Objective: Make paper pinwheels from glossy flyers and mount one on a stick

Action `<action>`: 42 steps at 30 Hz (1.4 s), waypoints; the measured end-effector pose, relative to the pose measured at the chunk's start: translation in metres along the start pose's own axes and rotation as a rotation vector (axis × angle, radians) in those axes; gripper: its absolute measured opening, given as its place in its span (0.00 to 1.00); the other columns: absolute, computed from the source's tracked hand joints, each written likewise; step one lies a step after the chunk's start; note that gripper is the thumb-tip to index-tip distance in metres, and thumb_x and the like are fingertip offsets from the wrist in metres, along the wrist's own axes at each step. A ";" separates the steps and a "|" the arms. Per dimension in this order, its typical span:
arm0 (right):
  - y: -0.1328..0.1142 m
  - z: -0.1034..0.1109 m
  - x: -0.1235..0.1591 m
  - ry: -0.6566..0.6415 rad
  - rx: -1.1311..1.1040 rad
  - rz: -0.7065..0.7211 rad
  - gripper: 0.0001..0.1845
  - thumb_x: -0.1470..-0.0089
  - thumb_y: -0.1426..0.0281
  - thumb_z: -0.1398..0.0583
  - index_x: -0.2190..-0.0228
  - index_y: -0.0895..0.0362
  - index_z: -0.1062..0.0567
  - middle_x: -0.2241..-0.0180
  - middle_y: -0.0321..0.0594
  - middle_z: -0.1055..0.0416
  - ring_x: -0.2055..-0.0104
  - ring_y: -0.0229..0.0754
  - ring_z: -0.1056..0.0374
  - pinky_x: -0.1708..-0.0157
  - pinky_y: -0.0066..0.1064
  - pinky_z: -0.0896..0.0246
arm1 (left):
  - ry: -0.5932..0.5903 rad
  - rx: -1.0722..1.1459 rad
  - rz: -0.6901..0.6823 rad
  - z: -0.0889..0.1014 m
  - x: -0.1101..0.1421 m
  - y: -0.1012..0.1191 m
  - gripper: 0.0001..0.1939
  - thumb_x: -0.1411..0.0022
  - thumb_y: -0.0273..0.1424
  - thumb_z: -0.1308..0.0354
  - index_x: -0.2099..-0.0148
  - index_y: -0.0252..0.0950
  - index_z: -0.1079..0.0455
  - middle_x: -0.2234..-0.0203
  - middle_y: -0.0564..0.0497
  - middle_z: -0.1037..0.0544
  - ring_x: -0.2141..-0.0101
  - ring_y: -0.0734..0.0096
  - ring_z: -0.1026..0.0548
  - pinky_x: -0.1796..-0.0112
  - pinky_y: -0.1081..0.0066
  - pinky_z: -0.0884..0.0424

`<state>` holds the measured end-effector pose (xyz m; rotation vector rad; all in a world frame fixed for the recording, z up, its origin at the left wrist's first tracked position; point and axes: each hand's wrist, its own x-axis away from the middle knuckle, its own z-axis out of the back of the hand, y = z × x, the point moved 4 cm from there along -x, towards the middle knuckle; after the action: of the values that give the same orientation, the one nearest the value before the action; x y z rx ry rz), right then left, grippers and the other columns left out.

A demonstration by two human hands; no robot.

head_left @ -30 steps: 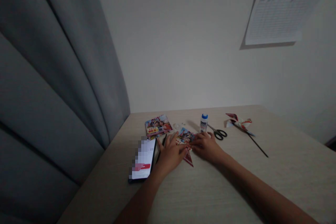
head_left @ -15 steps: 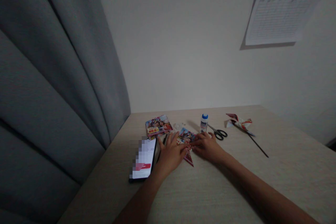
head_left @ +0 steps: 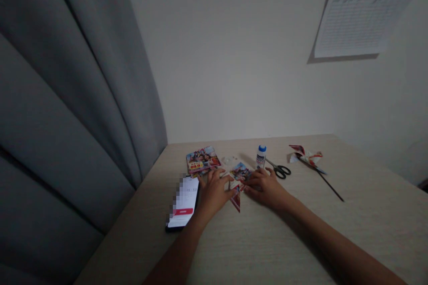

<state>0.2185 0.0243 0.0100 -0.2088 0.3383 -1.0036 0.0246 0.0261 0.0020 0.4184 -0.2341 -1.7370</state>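
Observation:
A folded piece of printed paper [head_left: 236,199], with red, white and colourful picture areas, lies on the table between my hands. One pointed red corner sticks out toward me. My left hand [head_left: 216,193] is on its left side, thumb and index finger curled at the edge and the other fingers spread over the table. My right hand [head_left: 265,189] presses and pinches the paper's right side with bent fingers. The fingers partly cover the folds. Close beyond the right hand stand a glue bottle [head_left: 261,158] with a blue cap and black-handled scissors [head_left: 282,171].
A phone [head_left: 183,205] with a lit screen lies left of my left hand. Behind it is a printed leaflet [head_left: 203,159]. A finished-looking paper pinwheel [head_left: 309,156] on a dark stick rests at the right. A grey curtain [head_left: 83,98] hangs along the left.
My left hand has drawn back slightly, its thumb and index finger now further apart. The paper's pointed corner has shifted a little left. The right hand stays at the paper's right side.

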 end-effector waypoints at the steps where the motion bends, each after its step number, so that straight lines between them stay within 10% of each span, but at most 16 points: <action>1: 0.000 0.002 0.000 0.006 -0.015 0.016 0.17 0.36 0.56 0.45 0.52 0.43 0.21 0.55 0.42 0.23 0.46 0.52 0.36 0.41 0.59 0.59 | -0.008 -0.002 -0.002 0.001 0.000 0.000 0.15 0.41 0.42 0.36 0.51 0.54 0.23 0.41 0.51 0.31 0.38 0.49 0.41 0.40 0.30 0.69; 9: 0.017 0.004 -0.002 0.121 -0.036 0.024 0.17 0.34 0.65 0.46 0.51 0.51 0.21 0.53 0.44 0.24 0.48 0.48 0.33 0.44 0.44 0.44 | -0.051 -0.023 -0.046 0.003 -0.001 -0.004 0.14 0.39 0.37 0.37 0.52 0.61 0.22 0.39 0.56 0.32 0.37 0.48 0.43 0.39 0.31 0.64; 29: 0.015 -0.001 -0.002 0.026 0.110 0.007 0.13 0.40 0.66 0.40 0.55 0.44 0.19 0.57 0.42 0.24 0.49 0.50 0.34 0.51 0.42 0.44 | 0.024 -0.022 -0.052 0.011 0.001 0.006 0.09 0.38 0.45 0.38 0.57 0.57 0.20 0.39 0.55 0.32 0.37 0.50 0.43 0.38 0.36 0.64; 42: 0.046 0.019 0.002 0.411 0.204 -0.276 0.21 0.38 0.71 0.45 0.47 0.46 0.23 0.48 0.51 0.33 0.50 0.53 0.35 0.52 0.43 0.39 | -0.002 -0.022 -0.054 0.010 0.001 0.004 0.07 0.39 0.45 0.37 0.58 0.59 0.20 0.39 0.55 0.31 0.36 0.47 0.43 0.40 0.30 0.66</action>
<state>0.2628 0.0470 0.0127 0.1439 0.5880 -1.3479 0.0237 0.0239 0.0121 0.4099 -0.2067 -1.7914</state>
